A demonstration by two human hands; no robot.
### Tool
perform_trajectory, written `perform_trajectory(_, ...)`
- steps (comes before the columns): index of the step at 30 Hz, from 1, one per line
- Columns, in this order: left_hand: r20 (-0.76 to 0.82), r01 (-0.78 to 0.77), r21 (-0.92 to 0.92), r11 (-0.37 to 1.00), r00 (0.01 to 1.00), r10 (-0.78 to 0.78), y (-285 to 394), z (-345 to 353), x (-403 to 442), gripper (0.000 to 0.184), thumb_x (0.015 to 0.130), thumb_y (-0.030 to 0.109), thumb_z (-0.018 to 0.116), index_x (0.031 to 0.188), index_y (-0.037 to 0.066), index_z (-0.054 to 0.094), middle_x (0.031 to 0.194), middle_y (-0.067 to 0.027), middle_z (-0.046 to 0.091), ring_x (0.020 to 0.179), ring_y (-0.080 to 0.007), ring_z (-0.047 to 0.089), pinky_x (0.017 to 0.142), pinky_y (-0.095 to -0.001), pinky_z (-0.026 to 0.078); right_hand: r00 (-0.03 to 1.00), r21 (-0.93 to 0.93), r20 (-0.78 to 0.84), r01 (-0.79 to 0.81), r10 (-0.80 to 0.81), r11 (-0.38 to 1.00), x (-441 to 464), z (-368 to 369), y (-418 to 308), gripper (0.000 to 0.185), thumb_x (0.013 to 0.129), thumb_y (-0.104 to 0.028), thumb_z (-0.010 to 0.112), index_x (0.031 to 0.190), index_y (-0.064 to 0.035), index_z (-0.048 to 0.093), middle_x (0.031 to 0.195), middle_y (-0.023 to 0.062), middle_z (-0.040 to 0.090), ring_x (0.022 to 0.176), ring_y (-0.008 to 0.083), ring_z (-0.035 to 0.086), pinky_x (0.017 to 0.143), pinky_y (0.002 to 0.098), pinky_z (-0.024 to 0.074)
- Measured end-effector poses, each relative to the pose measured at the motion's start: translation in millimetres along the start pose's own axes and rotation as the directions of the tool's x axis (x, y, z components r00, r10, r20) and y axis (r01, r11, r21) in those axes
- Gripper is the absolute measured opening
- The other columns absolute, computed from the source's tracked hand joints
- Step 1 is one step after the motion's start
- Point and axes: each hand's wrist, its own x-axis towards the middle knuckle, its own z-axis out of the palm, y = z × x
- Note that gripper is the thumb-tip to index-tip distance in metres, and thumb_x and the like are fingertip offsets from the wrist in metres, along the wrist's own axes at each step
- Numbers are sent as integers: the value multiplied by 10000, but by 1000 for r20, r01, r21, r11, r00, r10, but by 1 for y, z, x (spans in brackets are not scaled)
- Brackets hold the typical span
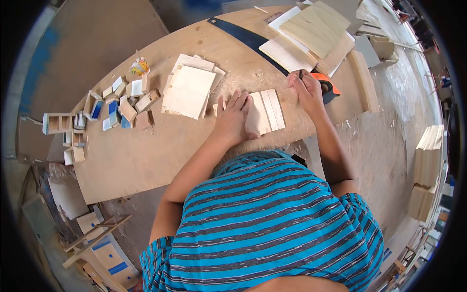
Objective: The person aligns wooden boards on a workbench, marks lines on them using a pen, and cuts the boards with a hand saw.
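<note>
My left hand [234, 119] lies flat with spread fingers on a small pale wooden board [265, 109], pressing it to the table. Dark straight lines run across the right part of that board. To the right, my right hand [307, 90] is closed, with a short dark pen-like stick [300, 74] showing at its fingers; most of it is hidden. Right beside this hand is the orange and black handle of a handsaw [332, 86]. The saw's dark blade stretches away toward the table's far edge, partly beneath a stack of thin boards [316, 27].
Left of my left hand sits a pile of thin square boards [188, 91]. Farther left are several small wooden blocks [127, 104] and a yellow packet [139, 66]. The wooden table [131, 168] has a curved far edge. Stacked wood [424, 170] stands at the right.
</note>
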Motion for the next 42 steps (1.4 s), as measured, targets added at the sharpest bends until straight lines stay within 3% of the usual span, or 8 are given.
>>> perform_trajectory(4,50,24,33,999,998,-26,5,-9,2,1154,566,549,836,1462,20,337,1538,-88,314,1460,-230,222,1181,-525,115,996,-195,-85,-54,38,979,-11,8,-17,303,933,-221,589,725,-4,629,664,120,610,538,222,580,513,332,421)
perform_trajectory(8,53,32,39,999,998,-34,10,-11,2,1153,567,544,838,1460,17,335,1533,-95,319,1449,-220,248,1180,-516,134,940,-216,-138,279,-313,936,-22,26,-15,312,886,-193,644,659,18,603,820,105,684,600,331,608,533,384,461)
perform_trajectory(11,51,26,57,998,998,-29,9,-9,4,1144,570,541,837,1454,7,344,1526,-105,325,1439,-226,268,1172,-530,149,935,-339,-89,295,-343,893,-29,37,-16,327,874,-191,651,632,22,597,850,104,690,603,318,618,534,386,465)
perform_trajectory(16,73,31,91,995,997,-38,12,-12,5,1149,565,550,835,1450,-1,351,1522,-107,330,1431,-222,281,1161,-529,189,945,-409,-70,265,-319,873,-41,50,-20,140,861,-220,657,857,-89,708,778,91,675,658,290,631,599,386,501)
perform_trajectory(31,70,-60,155,986,996,49,13,-14,7,1117,597,552,815,1420,-51,359,1448,-126,398,1384,-252,346,1125,-567,238,973,-392,-72,177,-221,903,-58,60,-32,156,868,-228,630,842,-87,691,794,103,650,750,314,623,649,413,497)
perform_trajectory(36,105,-40,167,985,994,23,16,-18,9,1115,601,552,810,1422,-47,353,1459,-129,392,1379,-252,357,1133,-571,230,962,-385,-76,213,-261,898,-146,42,-49,92,837,-132,655,807,-45,667,775,109,644,718,326,614,638,412,495)
perform_trajectory(38,95,-36,172,984,995,20,16,-17,10,1112,604,552,809,1425,-42,351,1468,-129,387,1381,-251,356,1137,-572,225,993,-296,-33,100,-115,950,-181,29,-51,109,837,-104,663,760,-28,652,767,117,660,711,321,636,640,398,508)
perform_trajectory(42,82,-43,166,985,996,30,13,-13,10,1116,603,551,809,1432,-35,345,1483,-129,379,1387,-249,349,1142,-565,221,978,-228,-183,57,-100,972,-197,17,-41,132,870,-112,663,804,2,676,825,140,690,739,294,678,656,350,526)
